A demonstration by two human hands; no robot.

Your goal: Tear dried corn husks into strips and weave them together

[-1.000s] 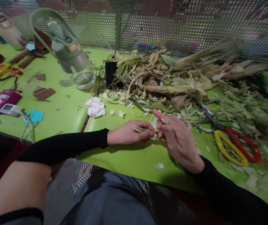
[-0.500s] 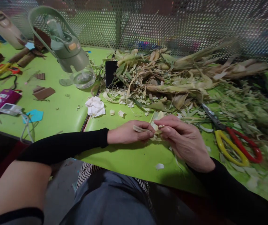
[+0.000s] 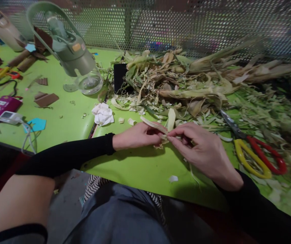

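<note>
Between my hands is a small bundle of pale corn husk strips (image 3: 171, 119); one strip sticks up and another lies across the left fingers. My left hand (image 3: 140, 135) is closed on the bundle from the left. Thumb and forefinger of my right hand (image 3: 198, 145) pinch the husk at its right side, touching close to the left fingertips. The exact folds under the fingers are hidden. Right of my right hand lie open-bladed scissors (image 3: 256, 154) with one yellow and one red handle. Behind the hands spreads a heap of dried corn husks (image 3: 181, 81).
A crumpled white tissue (image 3: 102, 114) and a tilted-looking green water bottle (image 3: 75, 56) stand left of the heap. A black phone-like object (image 3: 120, 78) leans in the husks. Farther left are a purple box (image 3: 3, 107) and cables. A perforated metal screen (image 3: 166, 27) borders the back.
My right hand has opened its grip slightly and shifted, now pinching the husk nearer the left fingertips. The pale strips stand up higher from the bundle.
</note>
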